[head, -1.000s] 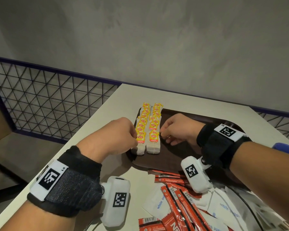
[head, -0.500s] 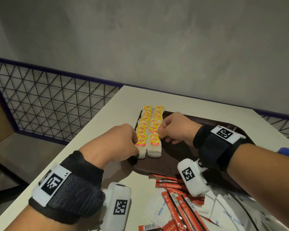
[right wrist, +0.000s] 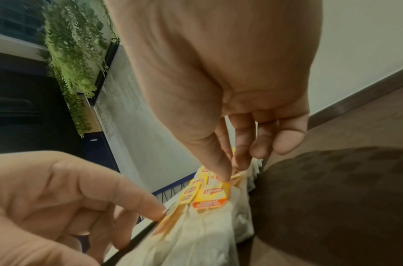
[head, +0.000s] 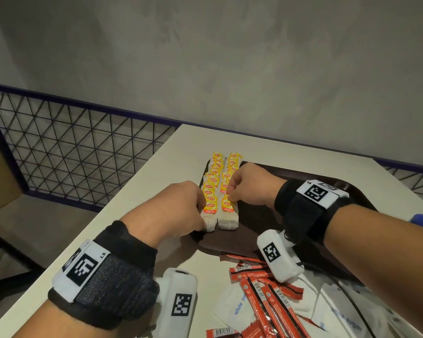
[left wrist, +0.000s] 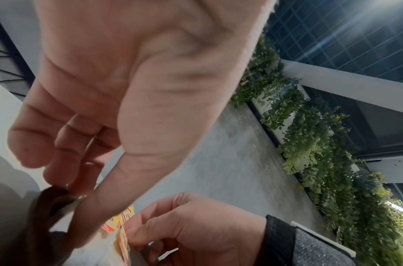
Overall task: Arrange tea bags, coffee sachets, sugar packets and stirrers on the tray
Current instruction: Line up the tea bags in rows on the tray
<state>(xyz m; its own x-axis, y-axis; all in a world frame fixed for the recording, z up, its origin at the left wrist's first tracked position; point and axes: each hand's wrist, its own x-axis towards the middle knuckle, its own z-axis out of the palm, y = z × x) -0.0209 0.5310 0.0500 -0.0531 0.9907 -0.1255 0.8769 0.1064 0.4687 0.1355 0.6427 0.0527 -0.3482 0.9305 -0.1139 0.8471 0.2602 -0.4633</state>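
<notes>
Two rows of tea bags [head: 215, 191] with yellow tags lie along the left end of a dark brown tray [head: 254, 230]. My left hand [head: 202, 206] is curled against the left row's near end, thumb and fingers closed on a tea bag [right wrist: 173, 212] at the tray rim. On the other side, my right hand [head: 230, 195] pinches a yellow tag [right wrist: 227, 180] of the right row between thumb and forefinger. The left wrist view shows that right hand [left wrist: 173, 225] holding a tag [left wrist: 123, 239]. Tray floor [right wrist: 332, 198] to the right of the rows is bare.
Red coffee sachets [head: 261, 289] and white sugar packets [head: 237, 306] lie heaped on the pale table [head: 156, 167] in front of the tray. A black cable [head: 347, 296] crosses the heap. A black mesh railing [head: 71, 147] runs beyond the table's left edge.
Both hands stay at the near end of the tea bag rows. The right hand's fingertips have shifted slightly toward me onto a nearer tag.
</notes>
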